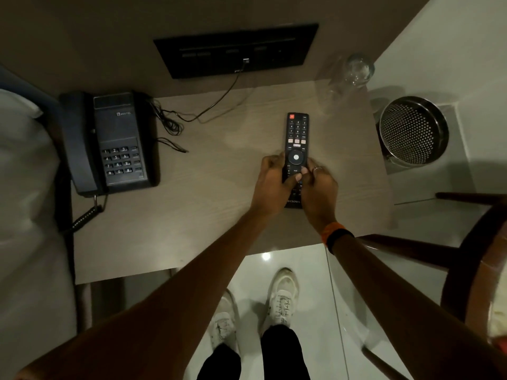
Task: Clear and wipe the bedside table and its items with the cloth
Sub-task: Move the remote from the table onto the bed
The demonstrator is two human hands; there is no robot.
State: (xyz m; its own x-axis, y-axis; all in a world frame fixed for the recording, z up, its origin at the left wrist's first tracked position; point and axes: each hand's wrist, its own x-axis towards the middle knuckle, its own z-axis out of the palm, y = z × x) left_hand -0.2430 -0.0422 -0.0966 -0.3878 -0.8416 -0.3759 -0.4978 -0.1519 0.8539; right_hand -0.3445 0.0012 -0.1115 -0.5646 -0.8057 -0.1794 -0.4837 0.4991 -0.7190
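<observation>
Pale wood-grain tabletop fills the middle of the view, dimly lit, with a beige wall behind it. On it, right of centre, is a black remote control, lengthwise, its red power button at the far end. Whether its near end rests on the tabletop or is lifted just off it cannot be told.

Both hands are on the near half of the remote control. The left hand grips its left edge, fingers curled round the side and thumb laid across the buttons. The right hand grips its right edge, fingers bent against the casing; a ring shows on one of them, and an orange-and-black wristband sits on that wrist.

Well to the left of the remote control stands a dark telephone, handset in its cradle, coiled cord hanging off the near edge. A thin black cable runs from behind the telephone, left of the remote control, up to a black wall panel beyond it. Beyond and to the right of the remote control stands a clear glass, at the tabletop's far corner. Right of the remote control, off the tabletop, is a perforated metal bin on the floor. A dark wooden chair is nearer and to the right. White bedding lies far left. Nearer than the remote control, white shoes stand on glossy tiles.
</observation>
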